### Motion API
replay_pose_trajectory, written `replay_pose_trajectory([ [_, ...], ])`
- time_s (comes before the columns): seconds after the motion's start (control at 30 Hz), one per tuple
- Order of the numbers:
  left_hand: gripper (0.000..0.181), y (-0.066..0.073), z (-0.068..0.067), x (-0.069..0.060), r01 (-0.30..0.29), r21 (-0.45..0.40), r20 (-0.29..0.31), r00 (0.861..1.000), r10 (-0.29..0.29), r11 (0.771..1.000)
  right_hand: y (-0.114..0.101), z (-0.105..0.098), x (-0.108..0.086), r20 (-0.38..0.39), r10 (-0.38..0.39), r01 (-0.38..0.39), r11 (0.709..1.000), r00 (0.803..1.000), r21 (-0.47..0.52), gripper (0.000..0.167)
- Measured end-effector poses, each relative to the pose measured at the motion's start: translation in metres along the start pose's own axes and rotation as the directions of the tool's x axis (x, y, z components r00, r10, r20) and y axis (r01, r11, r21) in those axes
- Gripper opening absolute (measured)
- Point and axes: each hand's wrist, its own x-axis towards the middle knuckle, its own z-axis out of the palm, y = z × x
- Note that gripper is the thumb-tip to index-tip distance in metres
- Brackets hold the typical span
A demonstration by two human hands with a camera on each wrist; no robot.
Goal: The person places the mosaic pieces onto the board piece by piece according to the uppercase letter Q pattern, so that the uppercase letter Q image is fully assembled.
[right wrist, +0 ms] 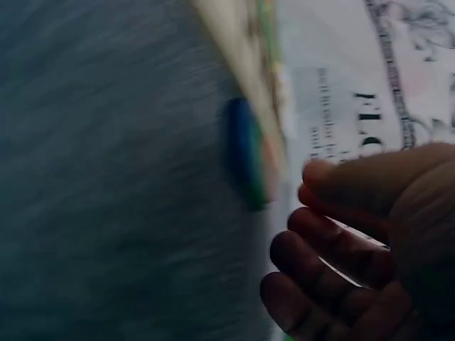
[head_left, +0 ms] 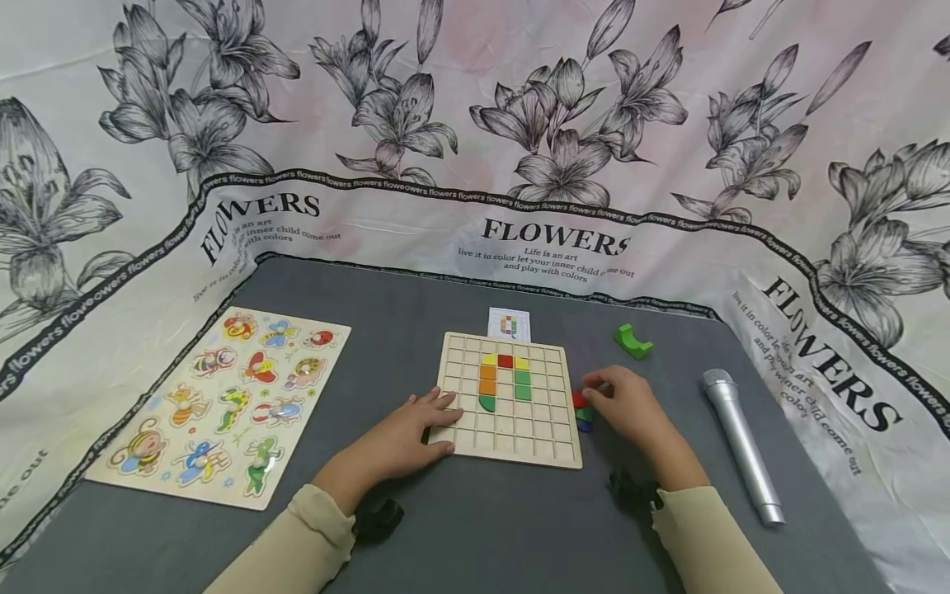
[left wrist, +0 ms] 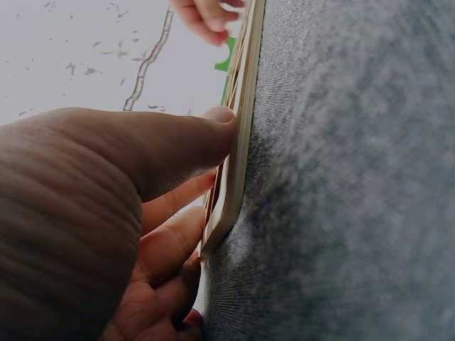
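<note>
A wooden grid board point(head_left: 549, 450) lies on the table with coloured tiles in its squares: a red tile point(head_left: 505, 361) between yellow ones, orange tiles point(head_left: 486, 379) down the left, green tiles point(head_left: 523, 384) down the right. Below the orange sits a green rounded tile point(head_left: 486, 403). My left hand point(head_left: 404, 433) rests on the board's left edge, fingers spread, thumb at the near corner. Beside the right edge lie loose red, green and blue pieces point(head_left: 585, 426). My right hand point(head_left: 623, 404) hovers by them, fingers bent; no piece shows between its fingertips in the blurred right wrist view.
A small pattern card point(head_left: 509, 323) touches the board's far edge. Beyond my right hand lies a green arch block point(head_left: 632, 341). A silver microphone point(head_left: 745, 450) lies at the right, and an insect picture puzzle point(head_left: 215, 404) at the left. Flower-printed cloth hangs behind.
</note>
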Motion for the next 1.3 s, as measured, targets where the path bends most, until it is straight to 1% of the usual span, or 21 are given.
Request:
replay_pose_trajectory([
  [0.1,0.055,-0.001,0.001,0.001,0.002,0.006,0.005,1.000,-0.002,1.000,0.009,0.009,0.000,0.044,-0.020,0.021,1.000,0.999,-0.021,0.028],
  [0.2,0.055,-0.002,0.001,0.001,0.002,0.005,0.007,1.000,-0.003,1.000,0.012,0.013,0.000,0.045,-0.039,0.040,0.999,0.998,-0.024,0.026],
  [0.4,0.056,-0.002,0.000,0.001,0.000,-0.002,0.012,1.000,0.000,1.000,0.010,0.016,-0.001,0.034,0.009,-0.010,1.000,0.999,0.012,0.022],
  [0.53,0.055,-0.001,-0.001,-0.001,0.001,-0.010,0.004,1.000,-0.001,1.000,0.009,0.016,-0.003,0.021,0.022,-0.023,0.999,1.000,0.034,0.018],
  [0.63,0.055,0.000,-0.001,-0.002,0.001,-0.013,0.000,1.000,-0.001,1.000,0.008,0.015,-0.005,-0.019,0.023,-0.022,0.999,1.000,0.045,0.013],
  [0.73,0.055,0.000,-0.001,-0.002,-0.003,-0.015,0.001,1.000,0.003,1.000,0.004,0.014,-0.006,-0.101,0.032,-0.026,0.998,0.994,0.061,0.009],
  [0.8,0.055,0.000,-0.001,-0.002,-0.004,-0.015,0.005,1.000,0.004,1.000,-0.003,0.014,-0.007,-0.150,0.037,-0.025,0.996,0.988,0.080,0.008],
  [0.87,0.055,0.000,-0.002,-0.002,-0.002,-0.010,0.008,1.000,0.002,1.000,-0.015,0.016,-0.006,-0.166,0.029,-0.011,0.994,0.986,0.109,0.008],
  [0.93,0.055,0.000,-0.002,-0.002,0.000,-0.009,0.010,1.000,0.000,1.000,-0.031,0.022,-0.004,-0.142,0.012,0.007,0.991,0.990,0.131,0.007],
  [1.03,0.055,-0.001,-0.002,-0.002,0.004,-0.009,0.008,1.000,-0.004,1.000,-0.054,0.034,0.002,-0.055,-0.028,0.037,0.988,0.998,0.153,0.007],
  [1.13,0.055,-0.002,-0.002,-0.001,-0.007,-0.012,0.002,1.000,0.007,1.000,-0.070,0.048,0.008,0.011,-0.043,0.041,0.987,0.999,0.153,0.006],
  [1.2,0.055,-0.003,-0.001,-0.001,-0.014,-0.009,0.000,1.000,0.014,1.000,-0.077,0.055,0.011,0.029,-0.039,0.034,0.987,0.999,0.156,0.005],
  [1.3,0.055,-0.004,0.000,0.000,-0.015,0.000,0.001,1.000,0.015,1.000,-0.083,0.062,0.012,0.028,-0.027,0.022,0.986,0.999,0.165,0.005],
])
